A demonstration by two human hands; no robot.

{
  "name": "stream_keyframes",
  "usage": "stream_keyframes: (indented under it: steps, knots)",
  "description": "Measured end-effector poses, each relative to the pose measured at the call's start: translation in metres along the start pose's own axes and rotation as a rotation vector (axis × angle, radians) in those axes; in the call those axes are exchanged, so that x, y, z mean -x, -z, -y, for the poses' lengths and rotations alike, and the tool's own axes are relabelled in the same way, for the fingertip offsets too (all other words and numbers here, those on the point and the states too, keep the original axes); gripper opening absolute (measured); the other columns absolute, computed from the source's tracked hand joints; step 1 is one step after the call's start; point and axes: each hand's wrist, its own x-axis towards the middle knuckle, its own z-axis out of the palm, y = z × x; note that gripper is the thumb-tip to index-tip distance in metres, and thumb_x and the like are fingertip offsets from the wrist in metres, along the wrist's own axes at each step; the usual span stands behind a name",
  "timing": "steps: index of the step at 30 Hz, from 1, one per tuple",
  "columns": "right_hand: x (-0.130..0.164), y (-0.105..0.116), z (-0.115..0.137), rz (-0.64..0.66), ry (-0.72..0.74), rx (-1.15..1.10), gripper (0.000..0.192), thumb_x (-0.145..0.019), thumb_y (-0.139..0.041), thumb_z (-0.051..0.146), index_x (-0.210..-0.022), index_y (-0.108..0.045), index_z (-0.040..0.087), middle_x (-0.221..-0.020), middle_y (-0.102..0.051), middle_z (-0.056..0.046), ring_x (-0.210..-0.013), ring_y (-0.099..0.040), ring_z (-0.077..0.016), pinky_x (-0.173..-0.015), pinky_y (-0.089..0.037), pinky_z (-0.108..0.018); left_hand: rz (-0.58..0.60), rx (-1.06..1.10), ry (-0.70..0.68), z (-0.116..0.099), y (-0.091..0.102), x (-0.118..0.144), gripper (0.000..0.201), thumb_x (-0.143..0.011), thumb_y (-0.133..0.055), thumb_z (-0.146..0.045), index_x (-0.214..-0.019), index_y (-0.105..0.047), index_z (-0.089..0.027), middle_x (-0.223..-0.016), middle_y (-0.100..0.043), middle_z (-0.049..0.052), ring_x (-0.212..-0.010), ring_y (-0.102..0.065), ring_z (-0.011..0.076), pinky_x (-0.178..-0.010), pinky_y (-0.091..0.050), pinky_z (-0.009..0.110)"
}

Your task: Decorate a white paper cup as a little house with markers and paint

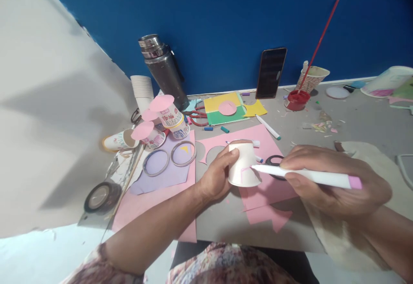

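Holding a small white paper cup [244,164] upside down on the grey tabletop [355,122], we steady it with our left hand [217,177], thumb and fingers wrapped around its left side. Our right hand [335,180] is closed around a white felt-tip marker with a pink end cap [306,176], and the marker's tip touches the cup's right wall, where thin pink lines already show. The cup stands on a sheet of pink paper [258,189] with curved pieces cut out of it.

Left of the cup lie two clear plastic rings [170,158] on a lilac paper sheet [161,176], and beyond them a cluster of printed paper cups topped with pink paper discs [161,118]. Farther left of the cup a roll of dark tape [101,197] rests near the tabletop's edge. Behind the cup we see a yellow and green paper stack carrying a pink disc [226,108], red-handled scissors [197,116] beside it, a steel flask [163,69], and a black phone [271,72] leaning on the blue wall. Right of the phone, well behind the cup, a red paint lid [297,100] sits in front of a paper cup holding a long red brush [318,45].
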Motion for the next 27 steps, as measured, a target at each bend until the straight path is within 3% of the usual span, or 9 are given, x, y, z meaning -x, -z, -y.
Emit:
stream_keyframes:
  steps: [11,15,19,27]
  knots:
    - [-0.0049,-0.0049,0.0036,-0.026,0.065,0.025,0.010,-0.099,-0.065,0.016,-0.099,-0.072,0.023,-0.074,-0.080,-0.002,-0.062,-0.076,-0.0188,-0.060,-0.064,-0.031,-0.056,-0.067,-0.035,0.0027,-0.0009,-0.0003,0.063,-0.079,-0.084,-0.054,-0.122,-0.068,-0.011,-0.094,-0.079,0.012,-0.087,-0.076,0.0303,-0.069,-0.055,0.033]
    - [-0.0082,-0.0033,0.0049,0.025,0.092,0.042,0.012,-0.098,-0.065,0.016,-0.095,-0.072,0.024,-0.073,-0.080,0.000,-0.060,-0.076,-0.0186,-0.057,-0.064,-0.030,-0.077,-0.090,-0.049,0.0022,-0.0017,0.0003,0.056,-0.081,-0.083,-0.050,-0.119,-0.069,-0.012,-0.095,-0.078,0.011,-0.085,-0.074,0.0272,-0.069,-0.053,0.031]
    - [-0.0089,-0.0033,0.0058,-0.010,0.079,0.051,0.016,-0.096,-0.065,0.013,-0.095,-0.074,0.025,-0.071,-0.079,0.001,-0.058,-0.075,-0.0191,-0.055,-0.063,-0.030,-0.056,-0.105,-0.048,0.0019,-0.0018,0.0007,0.058,-0.081,-0.081,-0.053,-0.121,-0.069,-0.012,-0.095,-0.078,0.012,-0.085,-0.074,0.0277,-0.066,-0.050,0.030]
    - [-0.0047,-0.0062,0.0036,-0.010,0.064,0.034,0.010,-0.098,-0.066,0.015,-0.096,-0.072,0.022,-0.073,-0.080,-0.001,-0.060,-0.075,-0.0176,-0.058,-0.062,-0.029,-0.092,-0.149,-0.060,0.0026,-0.0013,0.0035,0.055,-0.083,-0.080,-0.052,-0.120,-0.069,-0.013,-0.089,-0.077,0.008,-0.072,-0.069,0.0206,-0.065,-0.050,0.028]
